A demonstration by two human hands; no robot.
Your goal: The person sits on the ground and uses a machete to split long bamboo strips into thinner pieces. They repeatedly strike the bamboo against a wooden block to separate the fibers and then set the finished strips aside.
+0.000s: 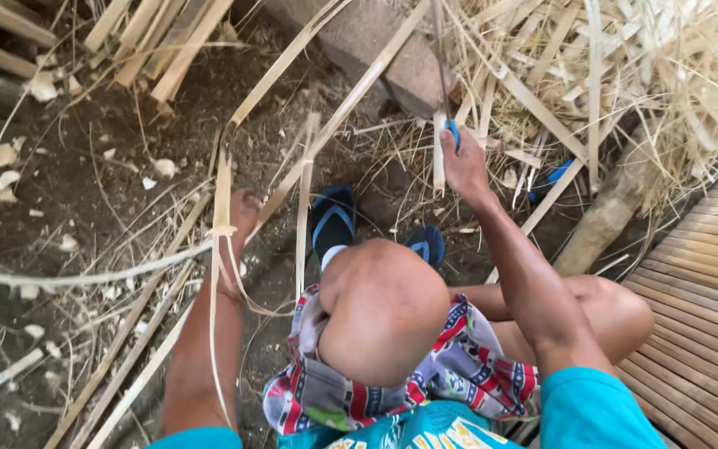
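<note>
Outdoor bamboo-craft work spot, rural yard. Bare dirt ground [85, 191] littered with chips, long split bamboo strips [351, 100], heap of dry shavings [666, 75], slatted bamboo platform [708, 308] at edge, stone block [376, 50].

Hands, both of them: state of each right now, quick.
Left hand: closed on a bundle of thin bamboo strips.
Right hand: closed around a blue-handled knife, blade pointing up.

Both arms reach forward, left hand [241, 218] and right hand [461, 162] each closed in a grip.
</note>
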